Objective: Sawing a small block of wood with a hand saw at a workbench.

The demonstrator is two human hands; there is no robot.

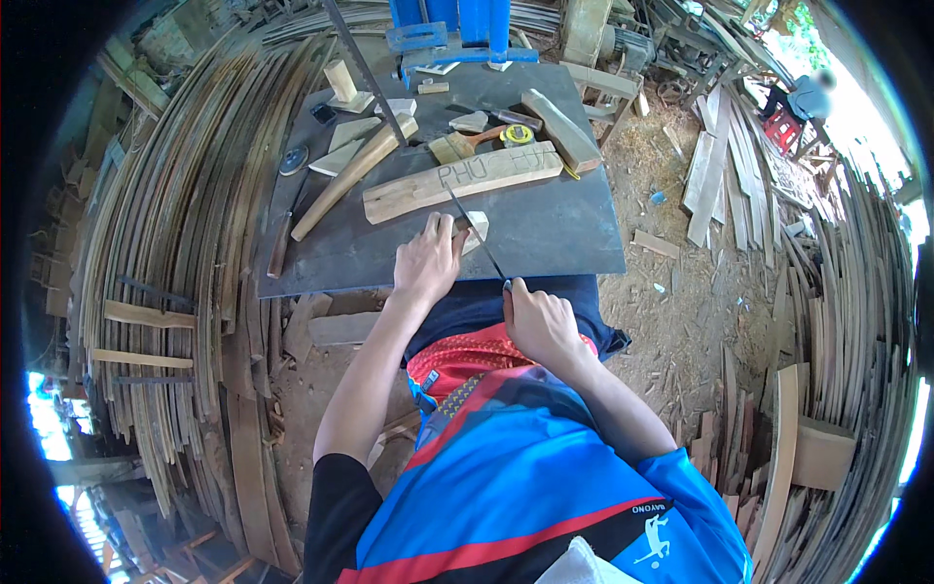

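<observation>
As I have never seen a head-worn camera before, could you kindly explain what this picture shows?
There is no robot here: these are a person's two bare hands, seen by a wide fisheye camera worn on the head and looking down, so straight edges bend. The left hand is at a small pale wood block on the dark tabletop. The right hand grips a long, thin dark tool crossing the block in view. Farther back lie a lettered wooden piece, a yellow tape measure and a brush.

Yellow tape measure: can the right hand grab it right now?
Probably not: the right hand grips a thin dark tool, and the lettered wood piece lies between hand and tape measure.
</observation>
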